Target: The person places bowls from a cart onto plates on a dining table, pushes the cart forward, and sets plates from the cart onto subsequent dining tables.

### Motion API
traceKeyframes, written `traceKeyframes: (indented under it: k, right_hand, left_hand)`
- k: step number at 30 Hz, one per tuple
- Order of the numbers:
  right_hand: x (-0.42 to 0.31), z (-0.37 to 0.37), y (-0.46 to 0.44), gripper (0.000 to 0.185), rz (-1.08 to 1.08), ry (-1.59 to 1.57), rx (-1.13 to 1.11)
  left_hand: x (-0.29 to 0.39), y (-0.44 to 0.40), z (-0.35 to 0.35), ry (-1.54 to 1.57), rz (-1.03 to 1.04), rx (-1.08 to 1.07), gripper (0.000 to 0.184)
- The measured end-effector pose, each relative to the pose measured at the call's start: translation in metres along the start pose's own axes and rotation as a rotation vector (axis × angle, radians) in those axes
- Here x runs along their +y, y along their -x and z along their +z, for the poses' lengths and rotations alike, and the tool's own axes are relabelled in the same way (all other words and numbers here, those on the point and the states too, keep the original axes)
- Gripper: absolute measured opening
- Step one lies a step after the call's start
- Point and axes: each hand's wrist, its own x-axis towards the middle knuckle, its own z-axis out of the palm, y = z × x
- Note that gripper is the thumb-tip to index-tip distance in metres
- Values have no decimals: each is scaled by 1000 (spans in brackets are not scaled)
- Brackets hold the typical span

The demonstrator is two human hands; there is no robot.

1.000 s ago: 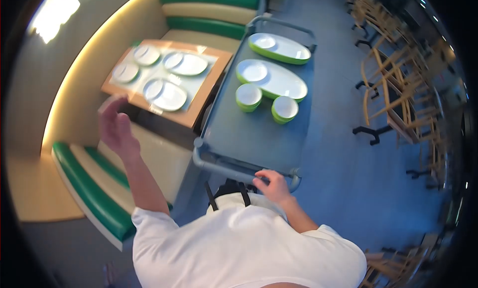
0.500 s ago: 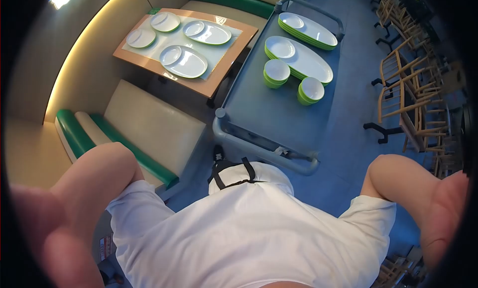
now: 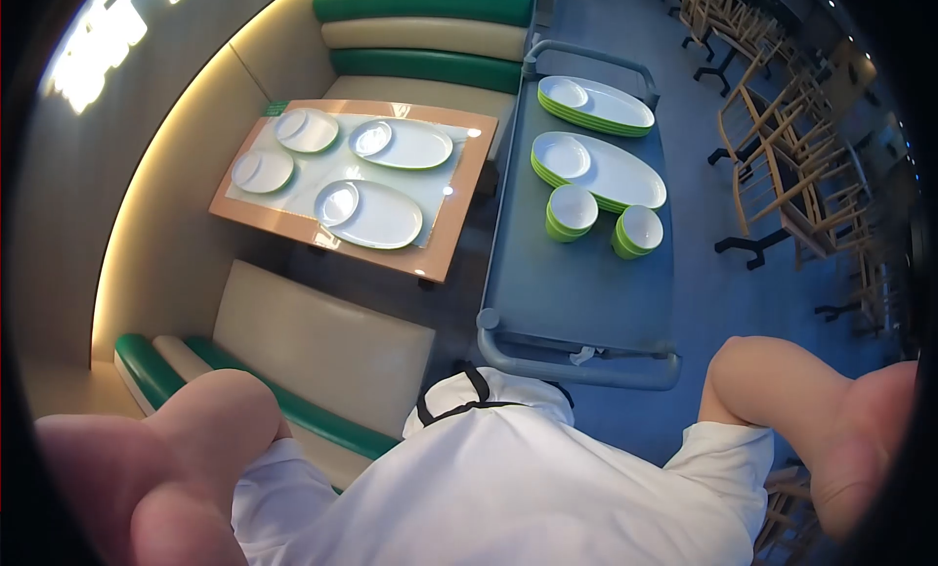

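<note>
Grey cart (image 3: 576, 292) stands between table (image 3: 466, 206) and chairs (image 3: 796, 190); whether left hand (image 3: 117, 478) or right hand (image 3: 868, 424) has clenched fingers, I cannot tell.

The light is uneven. At ten o'clock, a white lamp (image 3: 98, 53) is so bright that it has lost its detail, and a warm yellow strip (image 3: 147, 190) curves along the wall (image 3: 176, 126). Small glare spots lie on the surface (image 3: 471, 190) with the plates. Toward three o'clock, the floor (image 3: 703, 302) is dim and bluish. The lens bends the edges strongly, and the corners are black. Both hands (image 3: 107, 478) (image 3: 879, 419) look soft and blurred.
</note>
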Motion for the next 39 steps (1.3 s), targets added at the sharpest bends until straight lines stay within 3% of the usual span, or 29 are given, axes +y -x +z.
traceKeyframes:
  k: [5, 9, 11, 12, 13, 14, 16, 17, 19, 20, 22, 28, 32, 35, 39]
  right_hand:
    - [-1, 31, -6, 57, 33, 95, -8]
    - [7, 56, 38, 56, 181, 180, 11]
    - [-7, 65, 96, 37, 711, 291, -112]
    - [-14, 70, 125, 34, 958, 363, -212]
    - [-28, 72, 168, 44, 1199, 304, -343]
    - [-53, 66, 215, 46, 1328, 344, -547]
    - [-113, 42, 297, 39, 1349, 418, -875]
    - [-136, 33, 319, 37, 1415, 392, -1010]
    - [-170, 28, 351, 37, 1586, 387, -997]
    - [-169, 27, 353, 37, 1598, 362, -1011]
    - [-177, 42, 346, 37, 1850, 481, -1172]
    - [-172, 53, 359, 31, 1776, 511, -1083]
    - [-159, 62, 357, 33, 1823, 403, -1104]
    - [-147, 73, 355, 38, 1978, 311, -1101]
    - [-132, 82, 352, 39, 2042, 211, -1225]
  left_hand:
    - [-50, 37, -18, 86, -36, 160, 36]
    - [-92, 98, -1, 12, -284, 354, 31]
    - [-97, 145, 31, -46, -599, 381, 29]
    - [-95, 176, 57, -41, -820, 333, 28]
    - [-82, 210, 85, -9, -1032, 242, 27]
    - [-58, 249, 114, 39, -1210, 106, 26]
    - [-5, 340, 165, 161, -1419, -249, 22]
    - [19, 370, 180, 177, -1283, -439, 25]
    - [57, 388, 190, 272, -1275, -710, 24]
    - [68, 390, 195, 271, -1184, -759, 15]
    - [75, 413, 202, 268, -1040, -862, 18]
    - [53, 430, 200, 309, -986, -793, 17]
    - [41, 435, 193, 271, -1012, -776, 15]
    - [34, 437, 187, 192, -1040, -779, 16]
    - [28, 429, 172, 170, -1103, -818, 17]
